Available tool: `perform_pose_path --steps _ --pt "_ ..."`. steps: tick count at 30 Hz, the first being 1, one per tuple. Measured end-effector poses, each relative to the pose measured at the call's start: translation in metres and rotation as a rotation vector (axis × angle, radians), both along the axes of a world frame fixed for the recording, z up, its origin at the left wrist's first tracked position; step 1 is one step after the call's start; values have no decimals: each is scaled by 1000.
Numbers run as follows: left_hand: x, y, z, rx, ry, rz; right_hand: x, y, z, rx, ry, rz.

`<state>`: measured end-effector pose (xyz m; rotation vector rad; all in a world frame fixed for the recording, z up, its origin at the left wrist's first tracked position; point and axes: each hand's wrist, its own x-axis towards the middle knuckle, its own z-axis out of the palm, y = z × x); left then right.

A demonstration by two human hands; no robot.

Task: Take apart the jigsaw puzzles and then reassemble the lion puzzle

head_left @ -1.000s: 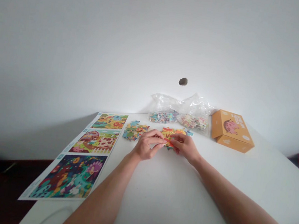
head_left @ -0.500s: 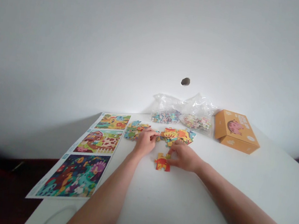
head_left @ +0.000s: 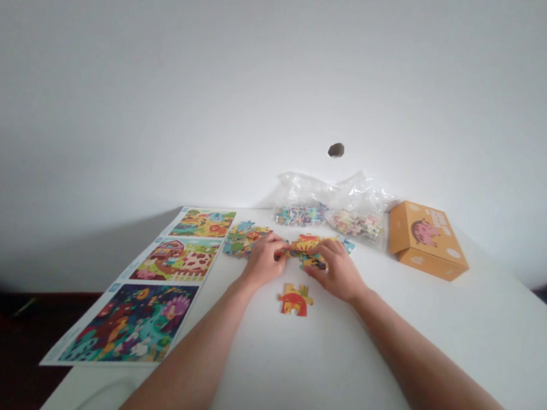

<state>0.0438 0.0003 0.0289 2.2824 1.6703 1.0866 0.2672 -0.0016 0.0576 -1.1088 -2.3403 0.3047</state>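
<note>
Well: left hand [head_left: 263, 262] fingers pinch puzzle piece [head_left: 285, 250] at edge of loose pile [head_left: 309, 240], mid-worktop [head_left: 333, 361]; right hand [head_left: 339, 274] fingers rest on pile, grip unclear. Pieces look thin, light, stiffish card; take by edges, tabs may bend.

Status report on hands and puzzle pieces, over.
Left hand, right hand both on the puzzle pieces, grip unclear. Red piece lies apart, nearer, untouched. Bags, box behind.

On table [head_left: 385, 354], landmark puzzle pile [head_left: 243, 240]: picture sheet [head_left: 152, 283] lies left of it, two bags [head_left: 327, 215] behind it, box [head_left: 425, 238] behind-right, joined pieces [head_left: 295, 300] before it.
</note>
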Motion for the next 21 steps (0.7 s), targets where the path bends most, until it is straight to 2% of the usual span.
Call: perform_pose_path --steps 3,7,9,12,18,21 --pt "0 2 -3 4 12 1 -2 16 -8 65 -69 -156" --pt "3 -6 7 43 41 10 -4 25 -16 8 -144 -138" --pt "6 -15 17 41 76 -90 -3 26 -17 -1 -130 -135" --pt "8 -28 28 -52 193 -311 -1 27 -18 3 -92 -137" --pt "3 -32 27 -133 289 -231 2 31 -23 7 -3 -173" --pt "-1 -29 23 -151 294 -253 3 33 -26 -32 49 -195"
